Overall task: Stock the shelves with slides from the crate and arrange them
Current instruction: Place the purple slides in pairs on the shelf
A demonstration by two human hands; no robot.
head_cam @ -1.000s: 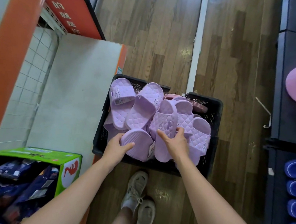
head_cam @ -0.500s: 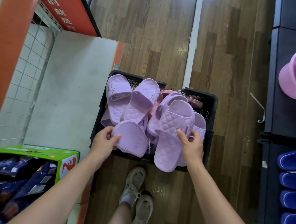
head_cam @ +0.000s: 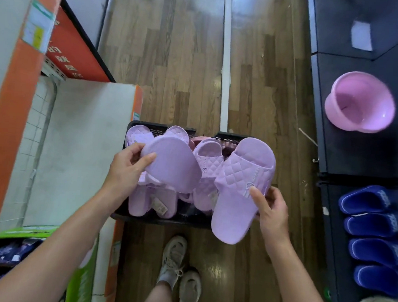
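A black plastic crate [head_cam: 165, 220] on the wooden floor holds several lilac quilted slides [head_cam: 207, 175]. My left hand [head_cam: 126, 167] grips one lilac slide [head_cam: 173, 165] by its edge, sole up, lifted above the crate's left half. My right hand [head_cam: 269, 210] holds a second lilac slide [head_cam: 239, 193] by its side, strap up, raised over the crate's right front corner. The dark shelf [head_cam: 357, 157] on the right carries a row of dark blue slides [head_cam: 373, 236].
A pink plastic basin [head_cam: 359, 103] sits on the dark shelf, upper right. A white shelf board with orange edge [head_cam: 80, 147] lies to the left. A green carton of blue packets [head_cam: 44, 258] stands at lower left. My feet in pale sneakers [head_cam: 180, 272] stand just before the crate.
Both hands have risen out of the crate, each lifting a lilac slide. The view has tilted up and shifted, bringing more of the right shelf into sight.
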